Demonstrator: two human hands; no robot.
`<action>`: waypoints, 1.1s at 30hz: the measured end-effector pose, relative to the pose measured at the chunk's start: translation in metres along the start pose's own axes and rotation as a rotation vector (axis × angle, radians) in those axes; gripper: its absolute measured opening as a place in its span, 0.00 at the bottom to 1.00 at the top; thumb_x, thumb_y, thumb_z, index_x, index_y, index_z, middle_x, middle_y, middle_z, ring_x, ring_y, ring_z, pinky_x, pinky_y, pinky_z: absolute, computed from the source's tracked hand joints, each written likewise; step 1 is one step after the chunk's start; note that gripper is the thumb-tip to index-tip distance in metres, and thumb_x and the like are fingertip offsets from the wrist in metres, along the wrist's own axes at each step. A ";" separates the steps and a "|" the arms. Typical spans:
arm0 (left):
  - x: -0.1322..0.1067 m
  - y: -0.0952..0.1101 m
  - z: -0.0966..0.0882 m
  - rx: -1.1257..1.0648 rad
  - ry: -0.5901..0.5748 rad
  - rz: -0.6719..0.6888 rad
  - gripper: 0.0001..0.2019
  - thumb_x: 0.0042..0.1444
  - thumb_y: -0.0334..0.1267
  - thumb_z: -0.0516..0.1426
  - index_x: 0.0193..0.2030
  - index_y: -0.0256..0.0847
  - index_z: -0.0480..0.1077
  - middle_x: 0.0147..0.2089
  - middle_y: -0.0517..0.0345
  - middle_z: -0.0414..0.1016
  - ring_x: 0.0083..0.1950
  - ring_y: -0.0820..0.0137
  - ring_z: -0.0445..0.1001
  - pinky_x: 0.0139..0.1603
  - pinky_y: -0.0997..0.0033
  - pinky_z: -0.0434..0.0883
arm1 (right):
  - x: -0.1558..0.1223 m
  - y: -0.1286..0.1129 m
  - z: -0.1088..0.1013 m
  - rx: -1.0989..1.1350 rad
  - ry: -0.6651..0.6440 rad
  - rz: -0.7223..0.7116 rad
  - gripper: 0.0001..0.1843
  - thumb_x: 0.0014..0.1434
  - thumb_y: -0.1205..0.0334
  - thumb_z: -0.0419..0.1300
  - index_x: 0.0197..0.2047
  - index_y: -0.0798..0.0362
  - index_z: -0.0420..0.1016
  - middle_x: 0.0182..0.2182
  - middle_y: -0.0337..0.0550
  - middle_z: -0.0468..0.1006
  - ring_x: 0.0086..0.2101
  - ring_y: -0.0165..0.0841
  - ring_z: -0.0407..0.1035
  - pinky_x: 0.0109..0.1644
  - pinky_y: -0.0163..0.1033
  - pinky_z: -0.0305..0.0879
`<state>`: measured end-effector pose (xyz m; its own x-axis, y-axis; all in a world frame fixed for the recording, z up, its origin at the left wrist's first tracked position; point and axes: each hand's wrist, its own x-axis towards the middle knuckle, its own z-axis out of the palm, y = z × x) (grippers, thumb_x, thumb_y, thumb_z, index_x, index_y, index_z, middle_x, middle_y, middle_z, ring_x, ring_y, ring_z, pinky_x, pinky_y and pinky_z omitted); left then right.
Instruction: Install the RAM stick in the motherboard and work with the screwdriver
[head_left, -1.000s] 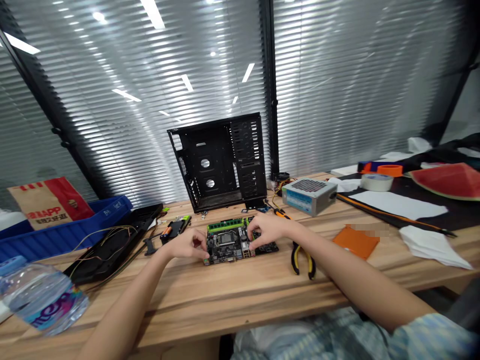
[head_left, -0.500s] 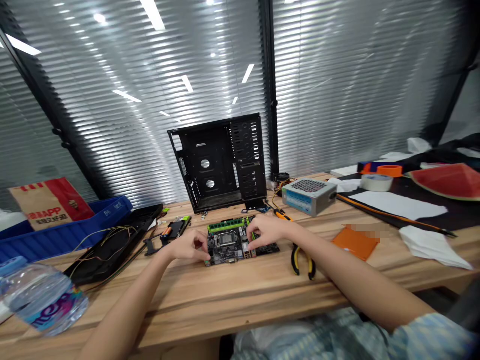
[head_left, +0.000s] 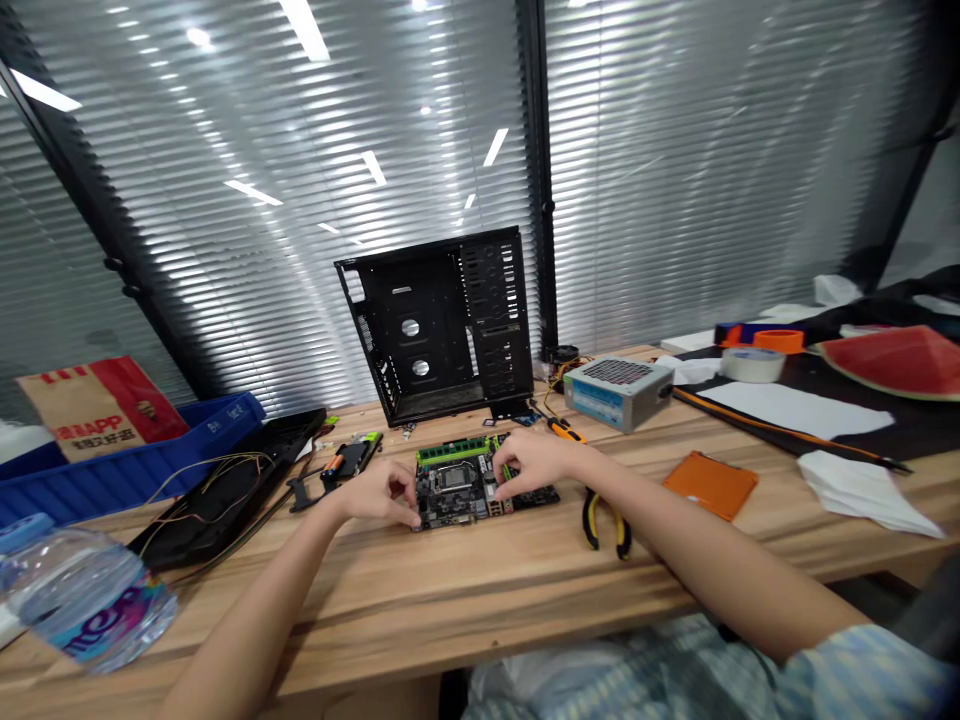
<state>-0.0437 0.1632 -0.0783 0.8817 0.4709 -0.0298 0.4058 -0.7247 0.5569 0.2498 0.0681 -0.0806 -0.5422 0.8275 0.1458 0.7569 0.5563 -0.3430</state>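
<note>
A small black motherboard (head_left: 457, 488) with a green memory stick along its far edge lies flat on the wooden table (head_left: 480, 590). My left hand (head_left: 379, 494) rests at the board's left edge, fingers curled and pinching its side. My right hand (head_left: 538, 458) lies over the board's right part, fingers bent down onto it. What the fingertips press on is too small to make out. An empty black computer case (head_left: 442, 322) stands upright just behind the board.
Yellow-handled pliers (head_left: 604, 515) lie right of the board, an orange pad (head_left: 711, 484) beyond them. A grey power supply (head_left: 619, 390) sits at back right. A black side panel (head_left: 232, 480), blue bin (head_left: 112, 470) and water bottle (head_left: 79, 595) are on the left. White tissues (head_left: 862, 490) lie right.
Both hands stay on the motherboard with only slight finger shifts; the left hand has crept a little to the right along the board's edge.
</note>
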 end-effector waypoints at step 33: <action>-0.001 -0.005 -0.002 -0.015 -0.040 -0.113 0.18 0.38 0.48 0.69 0.21 0.35 0.71 0.24 0.60 0.70 0.26 0.76 0.63 0.25 0.75 0.57 | 0.001 -0.003 0.004 -0.147 0.027 0.041 0.22 0.52 0.40 0.63 0.32 0.52 0.81 0.22 0.39 0.74 0.25 0.29 0.64 0.28 0.32 0.50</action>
<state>-0.0474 0.1671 -0.0793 0.8396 0.5284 -0.1261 0.4997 -0.6602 0.5607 0.2457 0.0673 -0.0831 -0.5016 0.8502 0.1598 0.8244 0.5258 -0.2097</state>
